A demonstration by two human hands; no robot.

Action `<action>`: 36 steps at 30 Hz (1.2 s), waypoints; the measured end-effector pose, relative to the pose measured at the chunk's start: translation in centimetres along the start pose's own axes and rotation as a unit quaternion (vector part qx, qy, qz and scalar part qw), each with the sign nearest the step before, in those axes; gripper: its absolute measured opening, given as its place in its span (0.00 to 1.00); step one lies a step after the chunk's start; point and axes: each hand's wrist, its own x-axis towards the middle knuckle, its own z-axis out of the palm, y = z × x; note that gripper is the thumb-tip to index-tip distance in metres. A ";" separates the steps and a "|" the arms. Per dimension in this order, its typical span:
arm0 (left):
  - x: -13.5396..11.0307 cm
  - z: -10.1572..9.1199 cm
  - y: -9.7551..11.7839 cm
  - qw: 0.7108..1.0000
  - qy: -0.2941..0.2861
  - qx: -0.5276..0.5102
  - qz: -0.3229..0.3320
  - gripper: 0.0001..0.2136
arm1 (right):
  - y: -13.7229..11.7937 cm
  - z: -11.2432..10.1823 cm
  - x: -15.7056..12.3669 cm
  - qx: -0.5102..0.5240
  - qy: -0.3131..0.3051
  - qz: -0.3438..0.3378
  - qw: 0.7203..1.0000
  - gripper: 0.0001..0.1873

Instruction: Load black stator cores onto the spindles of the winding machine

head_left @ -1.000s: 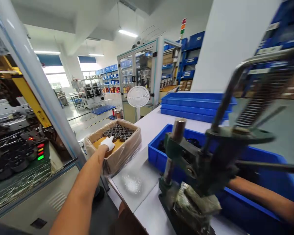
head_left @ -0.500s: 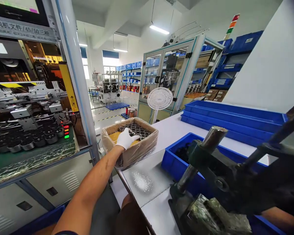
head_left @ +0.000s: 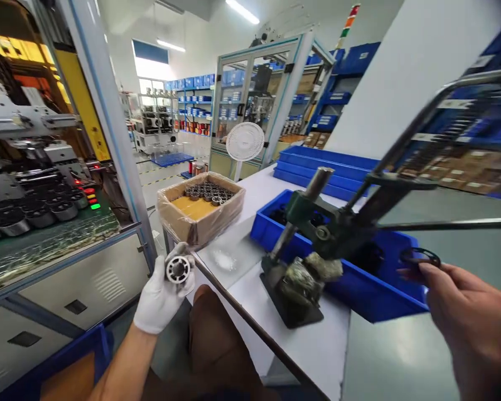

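Note:
My left hand [head_left: 161,301], in a white glove, is closed around a motor stator core [head_left: 178,269], a slotted metal ring with its round face turned up toward me. It is held in front of the cardboard box [head_left: 196,228], which has several similar cores standing on a yellow-brown sheet. My bare right hand [head_left: 463,289] pinches a thin black slotted ring [head_left: 420,257] between thumb and fingers. That ring is above the right end of a blue bin [head_left: 384,301] with dark parts inside. Between my hands stands a dark green hand press [head_left: 317,223] with a wrapped base.
White powder [head_left: 224,259] lies on a grey sheet on the white table [head_left: 271,328]. Stacked blue trays [head_left: 325,172] stand at the back, near a white fan [head_left: 245,141]. A machine [head_left: 25,167] with rows of cores is at far left. The press lever [head_left: 455,224] sticks out right.
My left hand has come out of the cardboard box toward me with a stator core. My right hand has come into view with the black ring. The view has shifted right.

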 end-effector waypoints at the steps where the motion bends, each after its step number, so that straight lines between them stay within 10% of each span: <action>1: -0.8 -0.1 -0.2 1.000 -0.004 -0.001 -0.011 0.23 | -0.9 -0.6 -2.2 0.029 0.029 0.002 0.999 0.21; 3: -1.9 0.0 -0.7 0.999 -0.020 0.009 -0.031 0.24 | -3.7 -0.9 -6.5 0.160 0.051 -0.039 0.985 0.13; 7: -2.6 0.6 -2.2 0.996 -0.062 0.057 -0.039 0.30 | -12.0 1.1 -12.7 0.253 -0.152 -0.183 0.938 0.11; 10: -2.8 0.5 -3.0 0.986 -0.098 0.138 -0.007 0.36 | -17.4 3.5 -15.3 0.326 -0.275 -0.313 0.848 0.19; 14: -3.3 -0.1 -4.1 0.961 -0.087 0.257 0.053 0.41 | -21.2 6.1 -17.9 0.412 -0.292 -0.381 0.775 0.15; 20: -4.5 0.6 -5.3 0.930 0.021 0.364 0.054 0.38 | -20.9 7.9 -19.6 0.395 -0.221 -0.397 0.798 0.24; 36: -3.8 1.2 -5.3 0.937 -0.040 0.348 -0.008 0.40 | -18.4 7.0 -17.1 0.301 -0.206 -0.554 0.749 0.24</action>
